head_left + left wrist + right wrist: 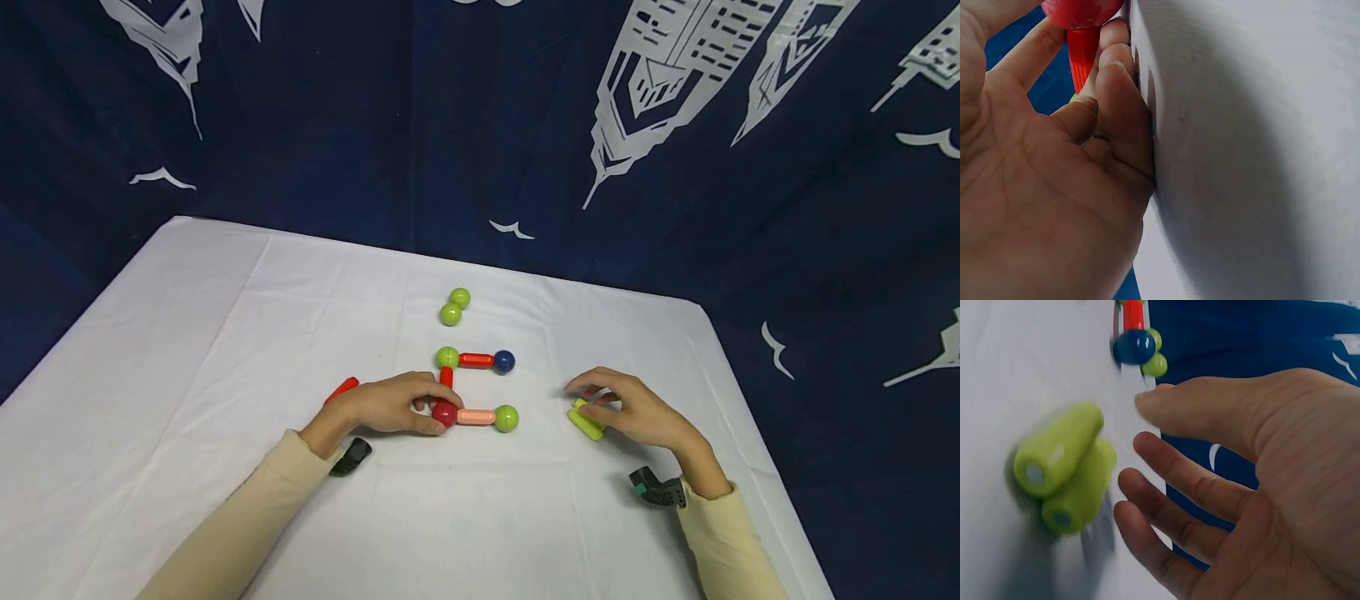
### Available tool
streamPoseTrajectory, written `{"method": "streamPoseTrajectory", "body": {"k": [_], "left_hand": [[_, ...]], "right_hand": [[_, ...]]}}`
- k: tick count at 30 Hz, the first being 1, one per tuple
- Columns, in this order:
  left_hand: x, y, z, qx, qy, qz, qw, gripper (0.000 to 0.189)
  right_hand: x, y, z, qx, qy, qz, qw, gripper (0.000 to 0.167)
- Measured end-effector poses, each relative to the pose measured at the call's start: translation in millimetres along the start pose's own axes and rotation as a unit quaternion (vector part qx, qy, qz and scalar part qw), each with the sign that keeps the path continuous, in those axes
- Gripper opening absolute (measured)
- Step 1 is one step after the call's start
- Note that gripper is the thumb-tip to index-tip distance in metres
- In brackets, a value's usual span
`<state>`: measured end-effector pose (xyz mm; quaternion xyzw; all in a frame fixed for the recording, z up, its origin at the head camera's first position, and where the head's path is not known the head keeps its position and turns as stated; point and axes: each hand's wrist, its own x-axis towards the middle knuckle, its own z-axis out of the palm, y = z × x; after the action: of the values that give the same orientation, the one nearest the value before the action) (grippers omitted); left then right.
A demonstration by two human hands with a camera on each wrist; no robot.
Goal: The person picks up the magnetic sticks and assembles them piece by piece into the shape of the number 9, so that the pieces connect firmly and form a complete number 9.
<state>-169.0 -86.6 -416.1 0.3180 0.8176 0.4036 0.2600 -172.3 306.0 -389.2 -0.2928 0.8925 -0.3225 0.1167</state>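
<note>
My left hand [393,404] grips a red ball [444,414] between thumb and fingers, low on the white cloth. From that ball a pink rod [476,417] runs right to a green ball [507,418]. A red rod [447,377] leads away to another green ball [447,357], where a second red rod [476,360] ends in a blue ball [504,362]. Beside my right hand [637,408] lie two yellow-green rods [1063,450], side by side. The right wrist view shows that hand's fingers [1163,528] relaxed and apart from the rods.
Two loose green balls [451,314] sit together beyond the joined pieces. A red rod [342,389] lies by my left wrist, partly hidden. The white table [480,517] ends at a dark blue printed cloth [487,150].
</note>
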Motion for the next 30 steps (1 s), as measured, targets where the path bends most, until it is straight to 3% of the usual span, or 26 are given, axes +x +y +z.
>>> {"method": "streamPoseTrajectory", "body": {"k": [12, 17, 24, 30], "left_hand": [[0.3, 1.0, -0.7, -0.003, 0.002, 0.000, 1.0000, 0.036], [-0.8, 1.2, -0.8, -0.014, 0.001, -0.014, 0.9998, 0.037], [0.1, 1.4, -1.6, -0.005, 0.001, 0.000, 1.0000, 0.036], [-0.2, 0.7, -0.6, -0.011, -0.001, -0.006, 0.9999, 0.037]], "right_hand": [[-9.9, 21, -5, 0.007, 0.003, 0.032, 0.9995, 0.028], [-11.0, 23, -5, 0.000, -0.009, 0.048, 0.9988, 0.029], [-10.1, 21, -4, -0.010, -0.006, 0.033, 0.9994, 0.032], [-7.6, 21, 0, -0.015, 0.002, 0.028, 0.9995, 0.030]]}}
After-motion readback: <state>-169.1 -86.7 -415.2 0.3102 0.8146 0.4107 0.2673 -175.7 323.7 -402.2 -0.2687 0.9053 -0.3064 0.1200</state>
